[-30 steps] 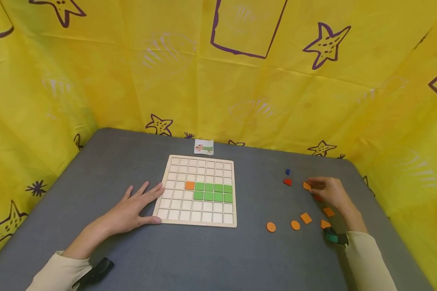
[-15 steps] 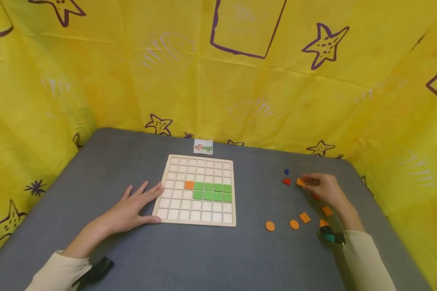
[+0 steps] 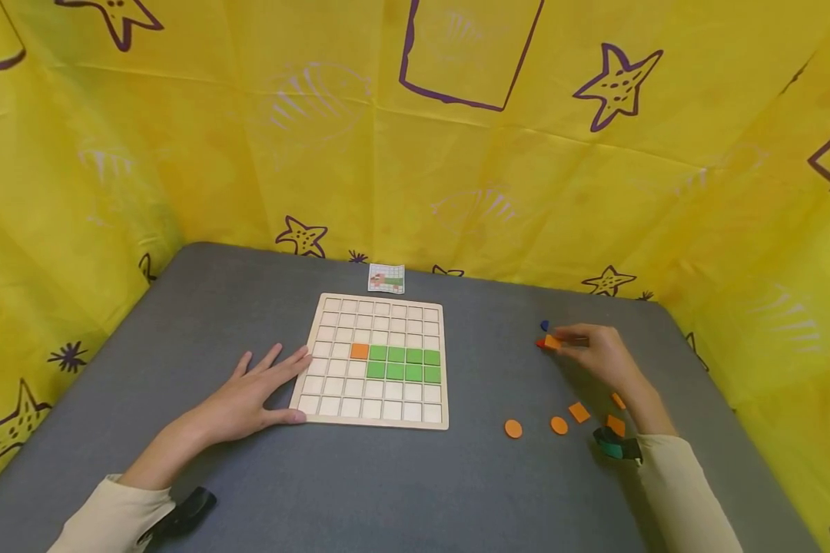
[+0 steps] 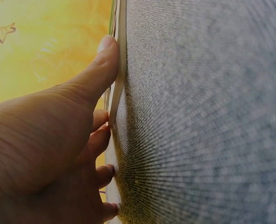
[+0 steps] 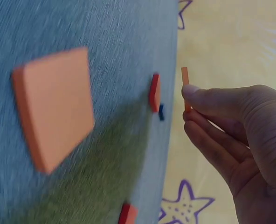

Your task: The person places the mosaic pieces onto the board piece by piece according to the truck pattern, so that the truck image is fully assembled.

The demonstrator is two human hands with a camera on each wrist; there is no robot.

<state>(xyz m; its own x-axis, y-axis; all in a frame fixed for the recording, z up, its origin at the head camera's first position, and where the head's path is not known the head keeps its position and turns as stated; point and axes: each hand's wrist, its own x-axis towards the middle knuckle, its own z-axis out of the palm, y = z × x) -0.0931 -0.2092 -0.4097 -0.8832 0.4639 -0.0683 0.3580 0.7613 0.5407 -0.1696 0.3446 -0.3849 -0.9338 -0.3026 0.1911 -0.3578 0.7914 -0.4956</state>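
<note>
A wooden grid board (image 3: 370, 424) lies flat on the grey table (image 3: 387, 491), its recessed cells bearing nine square tiles: eight green tiles (image 3: 396, 363) in two adjoining rows of four at the right side, and one orange tile (image 3: 360, 351) directly left of the upper green row; the other cells are bare. Behind the board lies one small printed card (image 3: 386, 279). Loose on the table to the right are two orange discs (image 3: 513, 428), three orange pieces (image 3: 579, 412) with straight edges, two of them partly covered by the right wrist and its band, one blue piece (image 3: 545, 326) and two red pieces (image 5: 155, 93), the second of which appears at the lower edge of the right wrist view. The left hand (image 3: 252, 399) has its fingers spread, thumb and fingertips touching the board's left edge. The right hand (image 3: 600, 355) pinches one orange square (image 3: 552, 343) between thumb and fingers, above the table and just beside a red piece; the right wrist view shows this square edge-on.
</note>
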